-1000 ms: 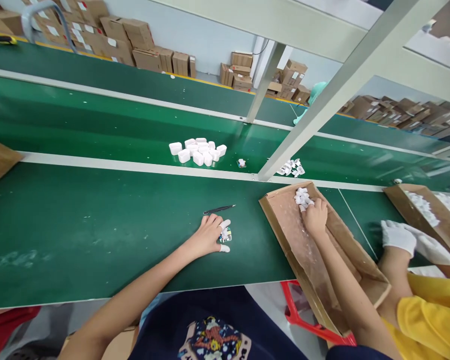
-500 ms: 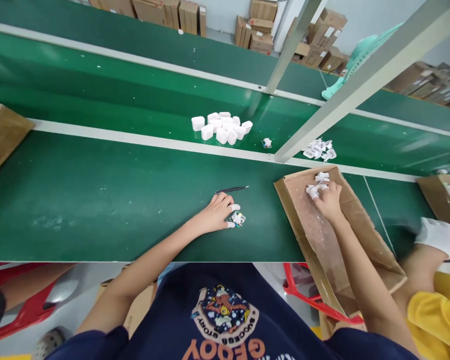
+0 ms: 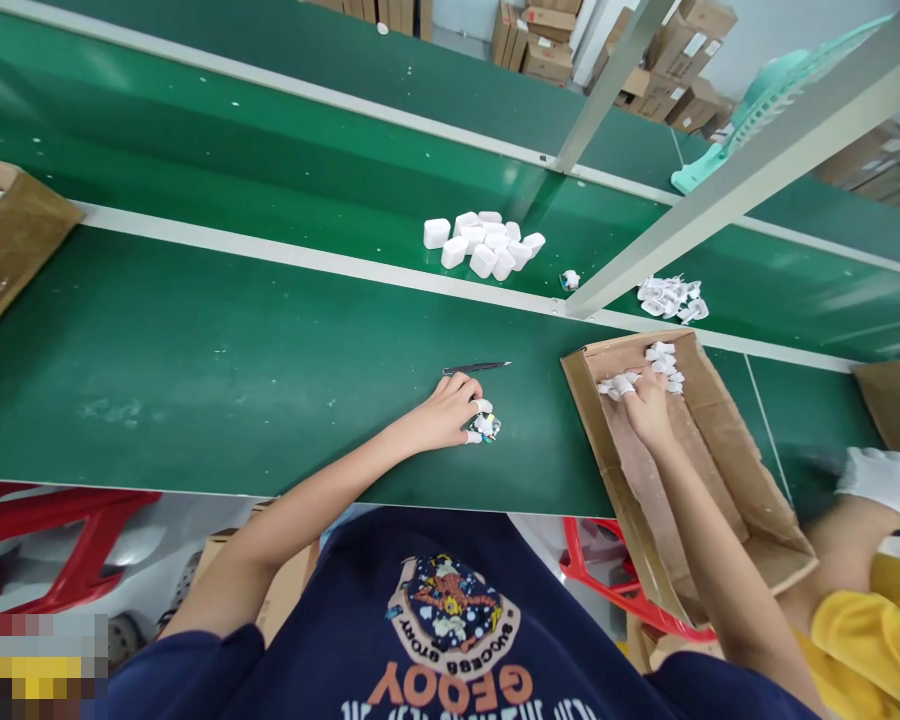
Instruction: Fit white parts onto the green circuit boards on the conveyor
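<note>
My left hand (image 3: 444, 412) lies on the green conveyor belt (image 3: 195, 340), its white-capped fingertips curled around a small white part with coloured bits (image 3: 484, 427). Just above it lies a pair of dark tweezers (image 3: 476, 368), not held. My right hand (image 3: 645, 405) is inside a shallow cardboard tray (image 3: 709, 430), with its capped fingers over small white pieces (image 3: 664, 365). Whether those fingers grip anything is hidden.
Beyond a pale rail, white blocks (image 3: 484, 243) and white pieces (image 3: 671, 298) lie on a farther belt. A co-worker's white-gloved hand (image 3: 881, 483) and yellow sleeve (image 3: 855, 640) are at the right. Cardboard trays (image 3: 11, 240) sit at both ends.
The whole view has shifted up and to the right. The white pieces in the tray are more spread out, and my left hand stays at the small part.
</note>
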The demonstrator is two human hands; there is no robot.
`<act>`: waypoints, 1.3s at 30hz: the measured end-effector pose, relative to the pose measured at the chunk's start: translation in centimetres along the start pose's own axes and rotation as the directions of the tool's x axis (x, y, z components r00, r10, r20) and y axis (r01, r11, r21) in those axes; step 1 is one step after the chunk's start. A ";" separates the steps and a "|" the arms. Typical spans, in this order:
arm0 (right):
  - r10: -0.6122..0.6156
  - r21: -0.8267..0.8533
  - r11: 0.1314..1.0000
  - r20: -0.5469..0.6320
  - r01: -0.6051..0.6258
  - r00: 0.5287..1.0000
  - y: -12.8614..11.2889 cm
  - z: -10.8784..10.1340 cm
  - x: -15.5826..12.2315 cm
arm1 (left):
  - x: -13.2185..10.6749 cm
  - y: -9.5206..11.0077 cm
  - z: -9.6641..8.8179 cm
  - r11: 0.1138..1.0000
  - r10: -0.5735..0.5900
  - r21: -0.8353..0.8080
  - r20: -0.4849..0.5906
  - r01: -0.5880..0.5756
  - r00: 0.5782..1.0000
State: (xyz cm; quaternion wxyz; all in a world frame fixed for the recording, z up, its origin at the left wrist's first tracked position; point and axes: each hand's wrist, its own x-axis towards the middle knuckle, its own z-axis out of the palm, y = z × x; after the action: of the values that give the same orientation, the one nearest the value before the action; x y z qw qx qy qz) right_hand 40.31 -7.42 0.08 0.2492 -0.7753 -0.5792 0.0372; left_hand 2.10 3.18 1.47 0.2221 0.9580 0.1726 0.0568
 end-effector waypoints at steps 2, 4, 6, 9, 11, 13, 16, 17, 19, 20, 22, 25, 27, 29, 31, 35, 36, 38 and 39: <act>0.056 0.043 0.997 0.008 -0.056 0.998 -1.3 -0.1 -0.3 | 0.0 0.0 0.1 1.000 0.000 0.009 -0.011 0.000 1.000; 0.114 0.118 0.986 0.014 -0.115 0.993 -2.7 -0.2 -0.8 | 0.0 -0.1 0.2 1.000 0.007 0.013 -0.027 -0.006 1.000; 0.191 0.249 0.951 -0.008 -0.183 0.982 -3.7 -0.4 -1.1 | -0.1 -0.1 0.3 1.000 0.017 0.016 -0.047 -0.016 0.999; 0.349 0.510 0.809 -0.015 -0.293 0.937 -4.3 -0.5 -1.6 | -0.1 -0.1 0.3 0.999 0.025 0.023 -0.060 -0.023 0.998; 0.429 0.601 0.705 0.063 -0.378 0.901 -4.1 -0.7 -1.8 | -0.1 0.0 0.3 0.999 0.025 0.026 -0.061 -0.023 0.998; 0.470 0.597 0.660 0.145 -0.456 0.871 -3.7 -1.1 -1.8 | -0.1 0.1 0.2 0.999 0.026 0.027 -0.060 -0.024 0.998; 0.522 0.539 0.651 0.194 -0.535 0.831 -3.0 -2.0 -1.8 | 0.0 0.3 0.1 0.999 0.021 0.027 -0.049 -0.019 0.999; 0.541 0.528 0.644 0.198 -0.554 0.818 -2.8 -2.3 -1.7 | 0.0 0.3 0.0 1.000 0.017 0.026 -0.043 -0.016 0.999; 0.566 0.514 0.643 0.180 -0.567 0.805 -2.6 -2.9 -1.4 | 0.0 0.3 0.0 1.000 0.007 0.024 -0.031 -0.006 1.000; 0.569 0.518 0.648 0.159 -0.559 0.807 -2.4 -3.3 -1.3 | 0.0 0.3 0.0 1.000 0.005 0.022 -0.028 -0.004 1.000; 0.554 0.530 0.671 0.106 -0.518 0.826 -2.2 -4.0 -1.1 | 0.0 0.2 0.1 1.000 0.006 0.018 -0.033 -0.006 0.999; 0.458 0.341 0.830 0.036 -0.442 0.888 -2.1 -5.0 -1.3 | 0.1 0.2 0.3 1.000 0.016 0.017 -0.045 -0.015 0.999; 0.329 0.099 0.936 0.099 -0.339 0.939 -2.4 -5.2 -1.8 | 0.1 0.2 0.3 1.000 0.016 0.021 -0.043 -0.015 0.999; 0.227 0.026 0.970 0.256 -0.241 0.940 -3.0 -5.0 -2.6 | 0.1 0.2 0.3 1.000 0.014 0.022 -0.043 -0.013 0.999; 0.179 0.159 0.955 0.368 -0.252 0.912 -3.9 -4.3 -3.3 | 0.0 0.1 0.3 1.000 0.017 0.014 -0.046 -0.016 0.999; 0.209 0.466 0.788 0.414 -0.403 0.886 -5.4 -3.1 -3.6 | 0.0 0.0 0.5 1.000 0.021 0.006 -0.047 -0.021 0.999; 0.205 0.527 0.738 0.420 -0.422 0.884 -5.5 -2.9 -3.4 | 0.0 0.0 0.5 1.000 0.019 0.005 -0.048 -0.019 0.999; 0.196 0.627 0.649 0.410 -0.432 0.891 -5.7 -3.1 -2.9 | 0.0 -0.1 0.5 1.000 0.019 0.001 -0.056 -0.019 0.998; 0.204 0.661 0.617 0.390 -0.427 0.898 -5.9 -3.4 -2.8 | 0.0 -0.1 0.5 1.000 0.022 -0.002 -0.062 -0.022 0.998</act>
State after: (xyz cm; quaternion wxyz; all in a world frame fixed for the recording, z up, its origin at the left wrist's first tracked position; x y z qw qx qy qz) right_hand 35.42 -9.98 4.94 0.4442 -0.6866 -0.3964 0.4172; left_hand 2.21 3.05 0.95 0.2173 0.9573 0.1689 0.0888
